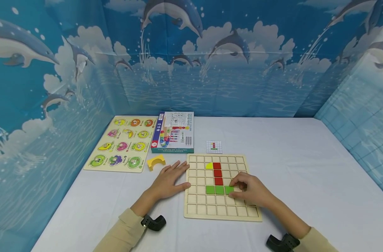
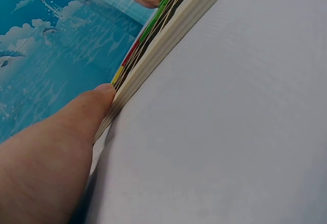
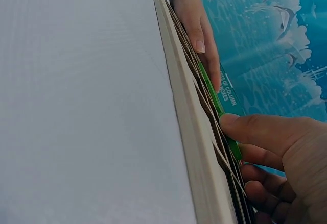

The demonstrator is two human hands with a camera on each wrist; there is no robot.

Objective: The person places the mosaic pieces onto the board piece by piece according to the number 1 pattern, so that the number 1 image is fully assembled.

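A wooden grid board (image 1: 223, 210) lies flat in front of me. On it, a yellow tile with a curved edge (image 1: 209, 166) sits beside the top of a column of three red square tiles (image 1: 217, 173). Below the column runs a row of green square tiles (image 1: 215, 190). With thumb and fingers, my right hand (image 1: 249, 189) pinches the rightmost green tile (image 1: 228, 190) at the row's end; this grip also shows in the right wrist view. Fingers spread, my left hand (image 1: 169, 182) rests at the board's left edge, its thumb (image 2: 104, 99) touching the rim.
Behind the board lies a small card (image 1: 214, 147) printed with a coloured grid pattern. A boxed toy (image 1: 179, 136) and a fruit puzzle board (image 1: 100, 143) lie at the back left. A yellow arch block (image 1: 155, 161) is near my left fingers. Dolphin-print cloth surrounds the white table.
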